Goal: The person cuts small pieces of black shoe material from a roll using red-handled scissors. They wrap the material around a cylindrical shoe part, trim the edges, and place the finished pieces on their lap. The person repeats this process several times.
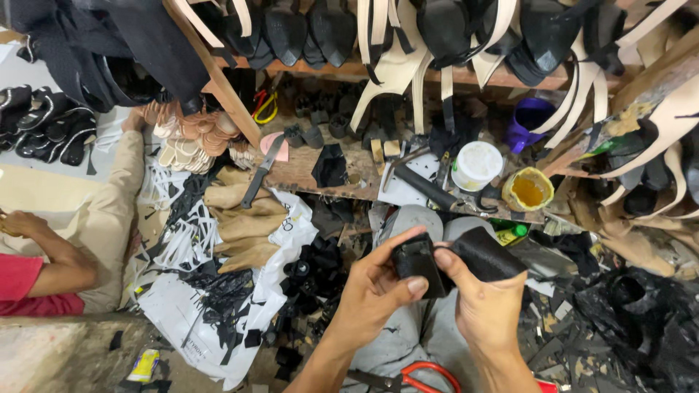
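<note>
My left hand [375,287] and my right hand [484,298] meet low in the middle of the view, both gripping one black shoe part [455,260], a curved piece of black material. The left thumb and fingers pinch its squarish left end. My right thumb presses near its middle while the rounded right end sticks out above that hand. Under the hands lie my grey-trousered knees [408,327]. Red-handled scissors [415,378] rest on my lap just below the hands.
A low wooden bench [298,171] holds a knife [262,171], a white tub [477,165], a yellow glue pot [528,191] and a dark hammer [426,188]. Black soles and cream straps hang above. Scraps cover white sheets [196,291]. Another person in a red sleeve [18,284] sits left.
</note>
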A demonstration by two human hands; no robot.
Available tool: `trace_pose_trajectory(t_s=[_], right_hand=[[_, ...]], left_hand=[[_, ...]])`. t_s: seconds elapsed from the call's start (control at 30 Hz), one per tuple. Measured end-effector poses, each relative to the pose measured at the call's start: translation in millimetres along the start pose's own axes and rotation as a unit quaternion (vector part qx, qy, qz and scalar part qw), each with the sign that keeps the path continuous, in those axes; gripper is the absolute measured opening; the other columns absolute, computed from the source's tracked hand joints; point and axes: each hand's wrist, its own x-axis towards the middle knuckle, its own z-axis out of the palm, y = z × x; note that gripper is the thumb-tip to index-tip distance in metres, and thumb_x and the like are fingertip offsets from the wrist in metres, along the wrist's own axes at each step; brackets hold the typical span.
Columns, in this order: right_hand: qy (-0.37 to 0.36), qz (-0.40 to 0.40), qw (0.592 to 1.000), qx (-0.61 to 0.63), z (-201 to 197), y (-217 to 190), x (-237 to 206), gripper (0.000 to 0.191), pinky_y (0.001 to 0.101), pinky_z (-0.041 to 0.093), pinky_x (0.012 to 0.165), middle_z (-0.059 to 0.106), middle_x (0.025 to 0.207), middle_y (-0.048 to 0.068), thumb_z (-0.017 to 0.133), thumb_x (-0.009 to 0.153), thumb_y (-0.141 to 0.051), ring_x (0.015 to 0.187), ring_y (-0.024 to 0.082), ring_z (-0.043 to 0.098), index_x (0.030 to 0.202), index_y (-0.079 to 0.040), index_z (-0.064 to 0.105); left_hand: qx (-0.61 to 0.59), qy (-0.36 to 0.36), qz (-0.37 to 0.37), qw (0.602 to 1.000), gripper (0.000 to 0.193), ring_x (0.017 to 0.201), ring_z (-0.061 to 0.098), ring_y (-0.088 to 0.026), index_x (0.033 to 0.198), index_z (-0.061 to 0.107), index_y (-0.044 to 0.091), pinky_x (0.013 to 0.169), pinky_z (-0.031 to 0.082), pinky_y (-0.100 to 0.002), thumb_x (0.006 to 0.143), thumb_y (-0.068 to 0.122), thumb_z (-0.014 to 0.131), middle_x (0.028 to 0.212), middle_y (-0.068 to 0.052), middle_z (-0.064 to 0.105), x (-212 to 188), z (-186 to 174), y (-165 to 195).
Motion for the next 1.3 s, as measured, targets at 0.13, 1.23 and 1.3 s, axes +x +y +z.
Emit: trace_pose_trajectory(t_s=[0.13,1.23,1.3], right_hand=[[0.022,0.007,0.996,-0.090,3.7,7.3,-5.0,0.010,0.0249,0.052,0.072,0.072,0.086,0.005,0.077,0.084,0.010,0.076,0.011,0.065,0.090,0.004,0.072],[0.068,-0.080,0.986,-0.132,14.3,-6.2,-24.7,0.015,0.0256,0.053,0.085,0.073,0.101,0.007,0.076,0.086,0.008,0.090,0.013,0.068,0.100,0.004,0.070],[0.084,-0.080,0.983,-0.141,11.8,-5.0,-24.5,0.016,0.0251,0.053,0.083,0.073,0.100,0.007,0.076,0.086,0.007,0.088,0.012,0.067,0.101,0.004,0.070]], left_hand=[[0.027,0.024,0.033,0.999,0.070,0.123,0.060,-0.012,0.152,0.043,-0.001,0.109,0.049,-0.027,0.089,-0.002,0.074,0.135,-0.007,0.061,1.5,8.7,-4.9],[-0.008,0.081,0.029,0.996,0.087,0.101,0.055,-0.016,0.171,0.019,0.006,0.088,0.046,-0.028,0.099,0.002,0.068,0.121,-0.007,0.054,-8.1,33.0,-17.2],[0.025,0.078,0.092,0.992,0.082,0.114,0.056,-0.016,0.166,0.019,0.002,0.102,0.045,-0.029,0.098,0.002,0.065,0.130,-0.008,0.055,-5.0,36.1,-16.4]])
